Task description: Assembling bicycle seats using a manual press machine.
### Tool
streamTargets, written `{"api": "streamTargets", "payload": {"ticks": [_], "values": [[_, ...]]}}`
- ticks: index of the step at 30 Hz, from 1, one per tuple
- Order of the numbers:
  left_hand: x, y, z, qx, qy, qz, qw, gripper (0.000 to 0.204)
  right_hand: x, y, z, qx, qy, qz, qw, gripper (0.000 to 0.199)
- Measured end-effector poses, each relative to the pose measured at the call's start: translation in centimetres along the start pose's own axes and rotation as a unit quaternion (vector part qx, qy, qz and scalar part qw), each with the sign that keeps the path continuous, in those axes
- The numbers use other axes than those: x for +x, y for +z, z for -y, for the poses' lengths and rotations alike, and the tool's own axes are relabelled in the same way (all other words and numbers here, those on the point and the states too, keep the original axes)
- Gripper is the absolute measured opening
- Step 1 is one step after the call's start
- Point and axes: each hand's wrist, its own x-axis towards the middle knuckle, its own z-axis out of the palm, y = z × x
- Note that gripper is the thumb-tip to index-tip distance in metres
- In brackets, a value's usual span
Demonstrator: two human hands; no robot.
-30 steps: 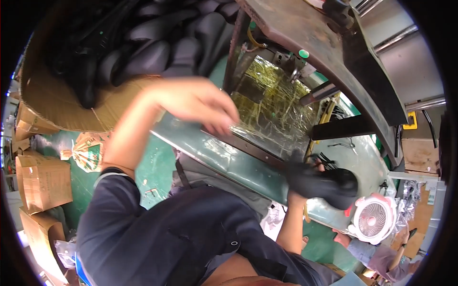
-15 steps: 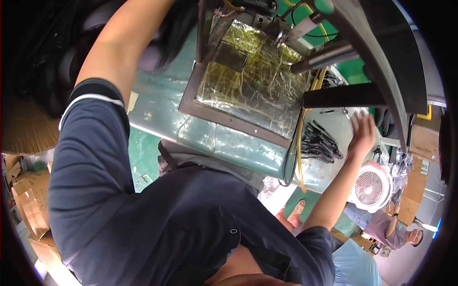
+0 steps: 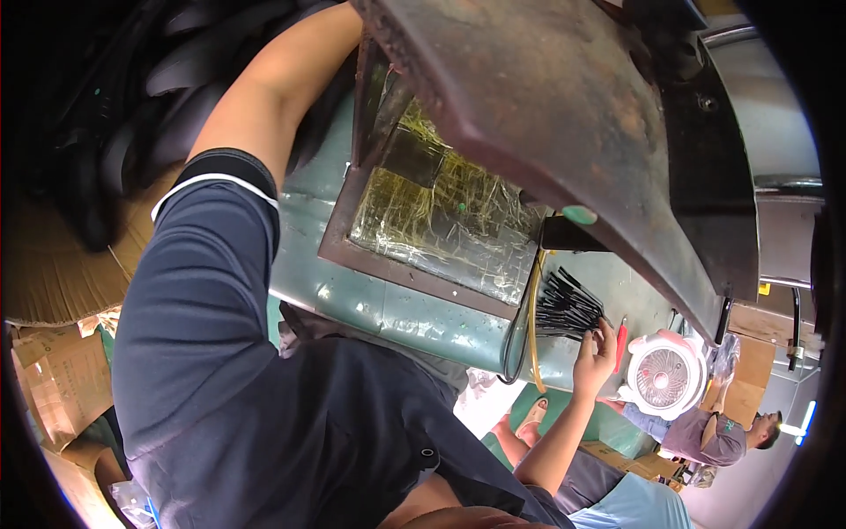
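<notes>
My right hand (image 3: 597, 357) is at the near right end of a pile of thin black strips (image 3: 568, 304), with thumb and fingertips closed on the end of a strip. The strips lie side by side on the bench; their exact kind is too small to tell. My left arm (image 3: 278, 84) reaches up to the top of the view, and its hand is out of sight at the edge of a rusty metal machine frame (image 3: 546, 97). Below that frame lies a flat plate (image 3: 441, 231) covered in shiny, yellowish, crinkled film, set on a brown metal base (image 3: 397, 280).
Yellow and black hoses (image 3: 533, 339) hang over the bench edge (image 3: 423, 333). A red-handled tool (image 3: 620, 342) and a white-and-pink fan (image 3: 663, 375) are right of my hand. Cardboard boxes (image 3: 62, 388) stand at left. Another person (image 3: 714, 438) is at far right.
My right hand has come nearer, from above the bench beyond the strips to the pile's near end. My view has shifted, and the metal frame now covers more of the plate.
</notes>
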Motion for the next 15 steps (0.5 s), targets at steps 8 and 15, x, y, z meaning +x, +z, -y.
{"api": "streamTargets", "payload": {"ticks": [8, 15], "values": [[-5.2, -5.0, -2.9, 0.049, -0.100, 0.090, 0.990, 0.025, 1.1, -0.1, 0.7, -0.227, -0.165, 0.036, 0.959, 0.053], [-13.5, -17.6, -12.3, 0.098, -0.338, 0.152, 0.924, 0.025, 3.9, -0.7, 0.8, -0.305, -0.231, 0.052, 0.922, 0.076]]}}
